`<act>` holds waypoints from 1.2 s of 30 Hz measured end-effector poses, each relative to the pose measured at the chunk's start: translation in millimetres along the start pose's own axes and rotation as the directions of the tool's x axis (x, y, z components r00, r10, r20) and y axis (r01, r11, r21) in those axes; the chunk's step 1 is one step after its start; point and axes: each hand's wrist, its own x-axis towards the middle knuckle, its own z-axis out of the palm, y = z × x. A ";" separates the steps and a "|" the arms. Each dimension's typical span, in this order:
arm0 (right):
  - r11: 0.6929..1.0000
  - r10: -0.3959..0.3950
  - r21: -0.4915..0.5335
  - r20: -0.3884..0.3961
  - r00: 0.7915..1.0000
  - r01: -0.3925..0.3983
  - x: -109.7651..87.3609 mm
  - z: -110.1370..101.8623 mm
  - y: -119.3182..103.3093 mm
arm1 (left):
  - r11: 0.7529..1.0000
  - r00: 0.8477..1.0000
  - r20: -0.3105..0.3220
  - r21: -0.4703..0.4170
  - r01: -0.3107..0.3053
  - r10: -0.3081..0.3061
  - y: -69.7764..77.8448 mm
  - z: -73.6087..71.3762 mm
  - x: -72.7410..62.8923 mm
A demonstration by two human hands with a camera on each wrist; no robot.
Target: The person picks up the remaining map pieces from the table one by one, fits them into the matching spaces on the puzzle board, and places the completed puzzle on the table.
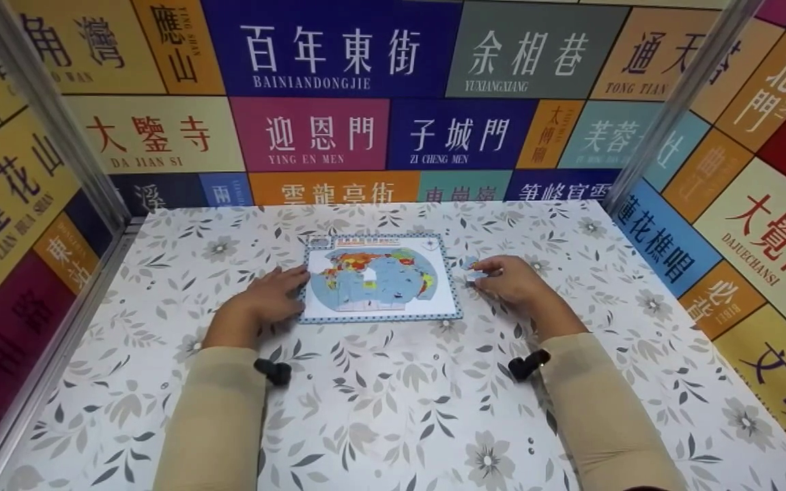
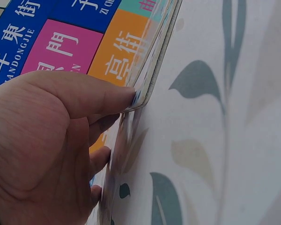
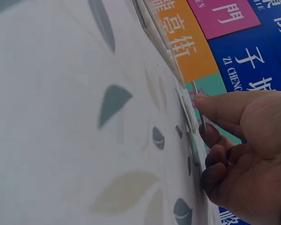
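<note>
Head view: left of centre, a left hand (image 1: pixel 269 297), fingers relaxed, touches a rectangular, blue-bordered world-map board (image 1: pixel 430 308); at right, a right hand (image 1: pixel 514 279) pinches a small flat blue puzzle piece (image 1: pixel 473 273). Left wrist: thumb at the board's corner, centre. Right wrist: piece edge-on between fingers, right.

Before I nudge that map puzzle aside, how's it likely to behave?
The map puzzle lies flat and low, so it probably slides rather than tips. Its thin, straight edge suggests it's fairly stiff and light. The white gap hints at separate pieces that might shift.
</note>
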 end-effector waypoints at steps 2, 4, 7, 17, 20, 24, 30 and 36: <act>1.000 -0.014 -0.016 0.001 1.000 0.014 -2.2 0.0 -4.1 | 1.000 1.000 0.000 0.000 -0.004 0.004 -0.2 0.2 0.1; 0.998 -0.033 -0.045 0.003 0.999 0.033 -4.1 0.5 -8.6 | 1.000 1.000 0.000 -0.003 -0.001 0.001 -0.4 0.4 0.3; 0.995 -0.058 -0.077 0.005 0.998 0.058 -6.0 2.7 -15.9 | 1.000 1.000 0.003 -0.017 0.014 -0.014 -0.3 0.2 0.2; 0.994 -0.060 -0.091 0.044 0.997 0.064 -13.7 15.6 -45.6 | 0.998 0.999 0.016 -0.043 0.040 -0.039 0.7 -1.4 0.7; 0.991 -0.082 -0.099 0.055 0.995 0.087 -15.9 21.3 -56.4 | 0.998 0.999 0.021 -0.047 0.039 -0.038 1.0 -2.2 -0.1; 0.983 -0.144 -0.106 0.078 0.986 0.152 -15.7 31.7 -66.8 | 0.999 0.999 0.018 -0.043 0.031 -0.031 0.4 -1.8 -0.7; 0.973 -0.193 -0.099 0.136 0.972 0.207 -13.6 43.8 -80.2 | 0.999 0.999 0.020 -0.046 0.026 -0.025 -0.2 -0.9 -0.7; 0.978 -0.176 -0.079 0.165 0.970 0.191 -13.7 51.4 -92.8 | 1.000 1.000 0.029 -0.027 0.009 -0.008 0.4 -1.6 0.1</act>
